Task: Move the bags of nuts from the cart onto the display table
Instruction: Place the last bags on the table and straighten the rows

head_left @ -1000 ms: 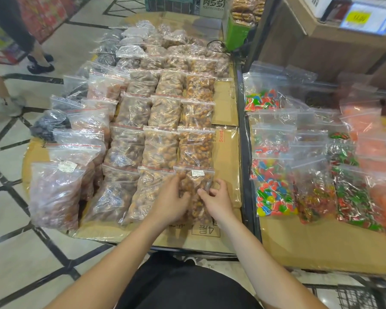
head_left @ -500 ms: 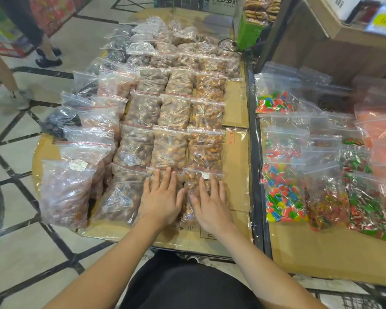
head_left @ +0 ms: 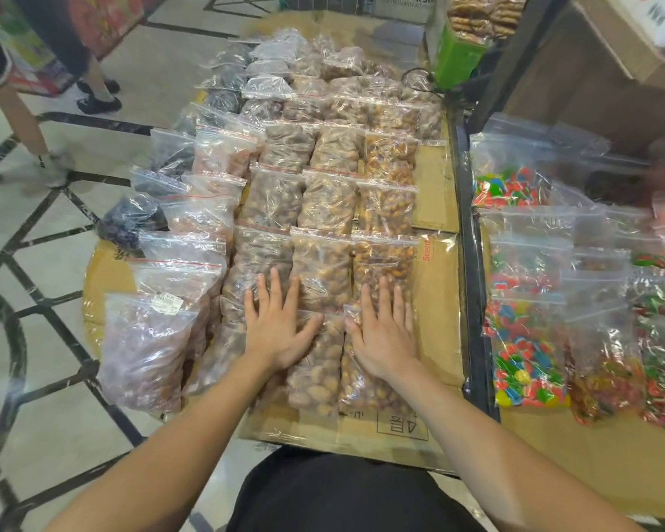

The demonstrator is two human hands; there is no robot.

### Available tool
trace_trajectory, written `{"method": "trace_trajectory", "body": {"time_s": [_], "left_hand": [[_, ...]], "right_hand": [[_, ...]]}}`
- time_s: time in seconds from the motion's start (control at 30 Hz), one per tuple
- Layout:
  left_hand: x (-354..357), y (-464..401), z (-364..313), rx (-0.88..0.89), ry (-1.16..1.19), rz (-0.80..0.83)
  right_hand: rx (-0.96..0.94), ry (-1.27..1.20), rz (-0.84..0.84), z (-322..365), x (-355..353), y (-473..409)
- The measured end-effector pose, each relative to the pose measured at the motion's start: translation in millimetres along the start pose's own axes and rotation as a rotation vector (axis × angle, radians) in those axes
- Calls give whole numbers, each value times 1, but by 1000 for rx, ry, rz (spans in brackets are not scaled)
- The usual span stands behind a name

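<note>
Cardboard-topped table crowded with nut bags; both hands press flat, fingers spread, candy bags alongside.

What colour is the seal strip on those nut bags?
Red, on the nut bags, clearest in the head view.

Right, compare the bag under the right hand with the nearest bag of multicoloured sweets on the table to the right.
1. The bag under the right hand holds golden-brown nuts; the bag of multicoloured sweets holds red, green, blue and yellow pieces.
2. The right hand presses flat on the nut bag; the sweets bag lies untouched.

Both are clear zip bags lying on cardboard.
</note>
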State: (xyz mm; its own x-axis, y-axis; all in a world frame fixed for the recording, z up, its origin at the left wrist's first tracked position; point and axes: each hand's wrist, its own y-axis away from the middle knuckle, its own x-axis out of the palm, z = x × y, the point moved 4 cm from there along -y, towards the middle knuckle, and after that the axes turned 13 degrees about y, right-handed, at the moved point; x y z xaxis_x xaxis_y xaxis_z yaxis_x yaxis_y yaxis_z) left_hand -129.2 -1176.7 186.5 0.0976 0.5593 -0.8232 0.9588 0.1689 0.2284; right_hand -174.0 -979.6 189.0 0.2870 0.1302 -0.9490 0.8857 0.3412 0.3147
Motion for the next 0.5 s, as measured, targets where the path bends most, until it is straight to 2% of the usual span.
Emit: {"method": "trace_trajectory", "body": {"time_s": [0.07,0.17,0.33,0.5], "left_hand": [[-8,-4,-5,26,42,-9],[-30,-30,-23,94,15,-124],[-38,-80,-12,198,-193,-85],[-25,-82,1,186,-267,-23]], "right_hand": [[1,6,15,0,-2,-2],[53,-14,-45,2,-16,-12],[103,-52,-115,10,-43,-54],[121,63,-54,21,-33,-73]]}}
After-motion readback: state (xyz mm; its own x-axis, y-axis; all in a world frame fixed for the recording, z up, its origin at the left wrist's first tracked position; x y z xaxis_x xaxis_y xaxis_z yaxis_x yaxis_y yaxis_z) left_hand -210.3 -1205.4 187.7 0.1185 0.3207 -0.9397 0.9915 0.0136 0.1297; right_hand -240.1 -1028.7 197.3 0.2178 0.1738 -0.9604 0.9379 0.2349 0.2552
